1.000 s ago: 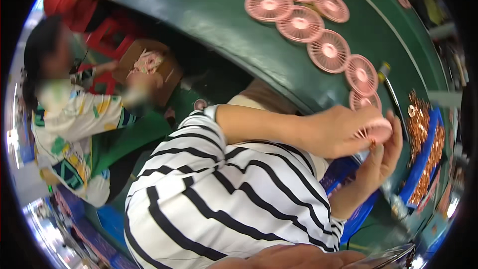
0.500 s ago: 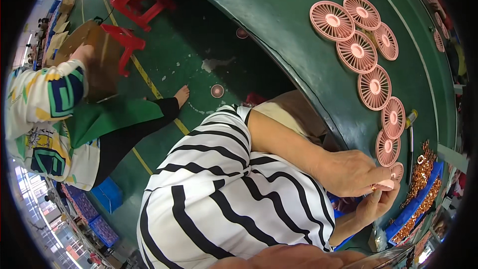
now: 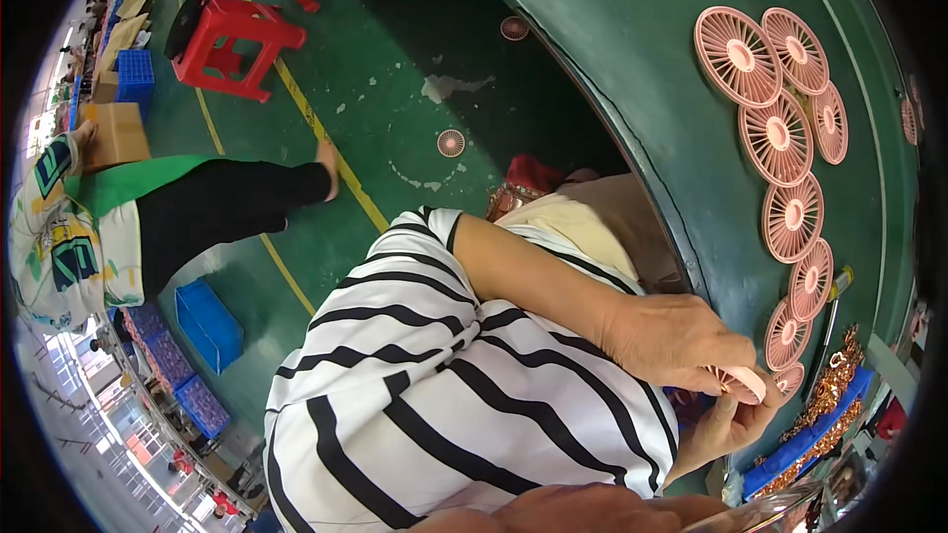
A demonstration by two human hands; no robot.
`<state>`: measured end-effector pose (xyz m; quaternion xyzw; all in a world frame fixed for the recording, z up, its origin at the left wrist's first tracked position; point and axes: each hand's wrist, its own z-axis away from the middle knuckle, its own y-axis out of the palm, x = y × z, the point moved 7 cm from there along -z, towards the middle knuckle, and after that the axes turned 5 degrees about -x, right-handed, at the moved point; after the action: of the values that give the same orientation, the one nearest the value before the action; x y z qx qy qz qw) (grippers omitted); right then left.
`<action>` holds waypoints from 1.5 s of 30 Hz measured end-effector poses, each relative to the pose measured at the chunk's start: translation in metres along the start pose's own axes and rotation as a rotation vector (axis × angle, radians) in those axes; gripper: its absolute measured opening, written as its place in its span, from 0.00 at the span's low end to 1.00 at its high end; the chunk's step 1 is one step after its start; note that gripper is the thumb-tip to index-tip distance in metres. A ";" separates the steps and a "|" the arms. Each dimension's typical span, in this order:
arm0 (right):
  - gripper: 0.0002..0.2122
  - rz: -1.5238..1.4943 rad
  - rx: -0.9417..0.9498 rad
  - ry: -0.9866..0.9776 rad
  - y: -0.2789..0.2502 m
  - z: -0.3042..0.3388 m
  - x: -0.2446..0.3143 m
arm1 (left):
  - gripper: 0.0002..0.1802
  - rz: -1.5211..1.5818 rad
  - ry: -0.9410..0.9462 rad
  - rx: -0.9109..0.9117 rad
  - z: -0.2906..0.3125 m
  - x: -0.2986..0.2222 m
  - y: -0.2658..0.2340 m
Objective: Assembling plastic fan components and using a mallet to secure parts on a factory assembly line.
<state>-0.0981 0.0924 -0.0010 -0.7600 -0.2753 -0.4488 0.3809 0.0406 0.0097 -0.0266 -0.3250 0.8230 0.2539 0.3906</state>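
Note:
Both hands are together at the table edge on the lower right, closed round a pink slotted disc (image 3: 743,384) that is tilted and partly covered by fingers. My left hand (image 3: 681,343) lies over it with its back upward, its fingertips gripping the near side. Below, my right hand (image 3: 733,426) holds the disc from underneath with thumb and fingers. A tiny gold-coloured bit shows at the left fingertips; its kind is not clear. Just past the hands, a row of overlapping pink slotted discs (image 3: 793,217) runs up the green table (image 3: 632,49).
A blue tray (image 3: 805,434) heaped with copper-coloured metal parts stands beyond my hands, near a screwdriver-like tool (image 3: 837,291). Pink discs (image 3: 450,143) lie on the floor. Red stools (image 3: 235,44), a blue crate (image 3: 207,324) and a person carrying a cardboard box (image 3: 117,133) are at the left.
The view has shifted, so the table's discs appear farther right and lower. The person with the box has moved farther left. My hands stay closed on the disc, which shows more of its slotted face.

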 end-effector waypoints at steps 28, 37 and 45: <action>0.14 1.266 -0.272 0.021 -0.171 -0.200 -0.111 | 0.08 -1.208 0.337 0.617 -0.195 0.059 0.043; 0.12 0.865 -0.239 -0.096 -0.169 -0.176 -0.064 | 0.21 -1.241 0.154 0.099 -0.245 0.004 -0.122; 0.03 0.321 -0.196 -0.278 -0.100 -0.131 0.040 | 0.37 -1.490 -0.197 0.139 -0.231 0.047 -0.298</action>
<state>-0.2182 0.0433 0.1080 -0.8819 -0.1555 -0.2982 0.3303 0.1263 -0.3582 0.0177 -0.7461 0.3608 -0.1019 0.5503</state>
